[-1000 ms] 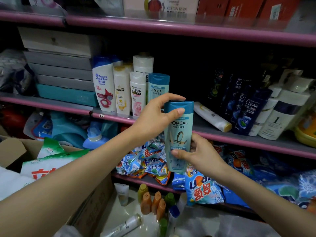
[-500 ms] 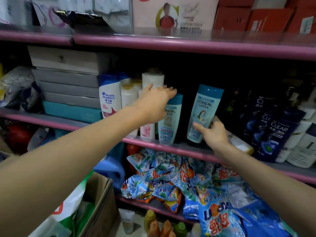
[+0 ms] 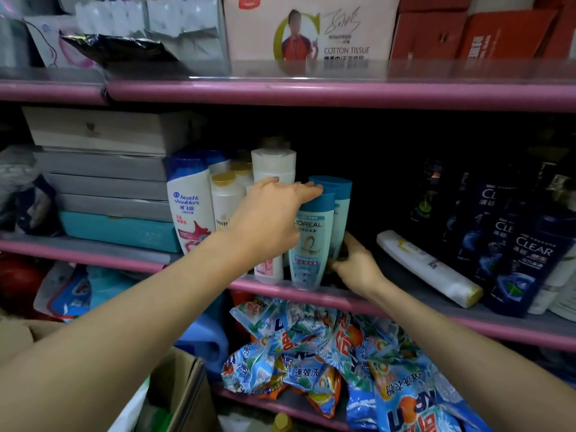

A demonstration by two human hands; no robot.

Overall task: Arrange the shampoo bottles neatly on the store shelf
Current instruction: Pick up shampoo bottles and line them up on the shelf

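Head view: right hand (image 3: 355, 266) grips rear L'Oreal bottle (image 3: 341, 219) low, just behind front L'Oreal (image 3: 311, 244); left hand (image 3: 271, 219) flat, fingers straight on front cap. A shove could topple front bottle off shelf (image 3: 311, 294).

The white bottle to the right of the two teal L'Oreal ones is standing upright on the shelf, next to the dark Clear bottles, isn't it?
Not quite. The white bottle is lying on its side, not standing, as the head view shows. The rest holds: it is right of the two teal L'Oreal bottles, on the same shelf, beside the dark Clear bottles.
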